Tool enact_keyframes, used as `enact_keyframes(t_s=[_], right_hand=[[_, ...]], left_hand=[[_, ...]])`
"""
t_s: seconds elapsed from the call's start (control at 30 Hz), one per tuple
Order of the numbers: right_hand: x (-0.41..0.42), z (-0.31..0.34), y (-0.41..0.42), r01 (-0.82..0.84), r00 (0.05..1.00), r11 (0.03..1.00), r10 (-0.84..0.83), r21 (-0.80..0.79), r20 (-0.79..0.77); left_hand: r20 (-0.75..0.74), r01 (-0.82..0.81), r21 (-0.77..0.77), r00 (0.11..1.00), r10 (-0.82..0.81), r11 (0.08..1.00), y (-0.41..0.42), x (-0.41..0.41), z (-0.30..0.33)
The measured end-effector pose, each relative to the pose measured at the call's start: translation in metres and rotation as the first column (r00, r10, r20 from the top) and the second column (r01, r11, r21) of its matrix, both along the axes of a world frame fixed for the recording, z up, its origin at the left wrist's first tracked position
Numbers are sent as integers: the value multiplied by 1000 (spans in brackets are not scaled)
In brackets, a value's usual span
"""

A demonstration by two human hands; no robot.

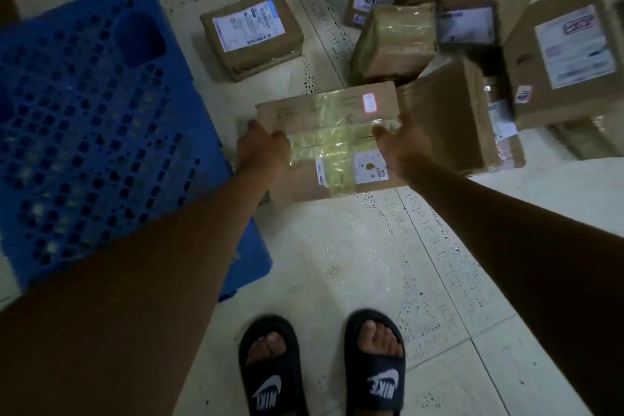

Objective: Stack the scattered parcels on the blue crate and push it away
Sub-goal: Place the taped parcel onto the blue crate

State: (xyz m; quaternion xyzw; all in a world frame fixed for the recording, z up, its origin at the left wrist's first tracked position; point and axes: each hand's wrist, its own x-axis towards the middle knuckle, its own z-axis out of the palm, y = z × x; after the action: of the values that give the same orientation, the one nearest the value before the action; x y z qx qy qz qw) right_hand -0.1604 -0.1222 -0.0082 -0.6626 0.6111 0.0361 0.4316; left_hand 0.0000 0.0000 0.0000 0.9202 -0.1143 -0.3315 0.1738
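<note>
On floor right of blue crate (84, 118), left hand (261, 145) and right hand (401, 142) clamp opposite ends of taped parcel (332, 132), likely for balanced lift; crate top bare; other parcels (398, 44) scattered beyond

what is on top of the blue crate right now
No parcels show on the blue crate; its perforated top is bare where visible. The left forearm crosses its near corner and hides that part. Both hands hold a taped parcel beside it.

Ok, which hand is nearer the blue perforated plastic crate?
Left. The left hand grips the taped cardboard parcel's crate-side edge; the right hand holds its far edge from the blue perforated plastic crate.
</note>
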Motion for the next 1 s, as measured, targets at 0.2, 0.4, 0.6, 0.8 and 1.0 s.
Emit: enact_keyframes(t_s=[0.2,0.4,0.6,0.8,1.0], right_hand=[[-5,-38,-6,-23,987,971,-16,-240,-158],[-2,-27,0,199,979,980,-197,30,-48],[11,42,8,271,962,960,-272,-72,-3],[38,161,-7,220,975,967,-218,-129,27],[87,295,-2,157,983,980,-142,-125,120]], left_hand=[[106,0,82,994,-9,997,7,-6,-37],[-160,-279,28,947,280,960,2,-4,-45],[-136,-298,66,943,305,952,-5,2,27],[-73,-314,33,946,316,949,-18,42,160],[90,-307,-5,948,306,952,3,88,301]])
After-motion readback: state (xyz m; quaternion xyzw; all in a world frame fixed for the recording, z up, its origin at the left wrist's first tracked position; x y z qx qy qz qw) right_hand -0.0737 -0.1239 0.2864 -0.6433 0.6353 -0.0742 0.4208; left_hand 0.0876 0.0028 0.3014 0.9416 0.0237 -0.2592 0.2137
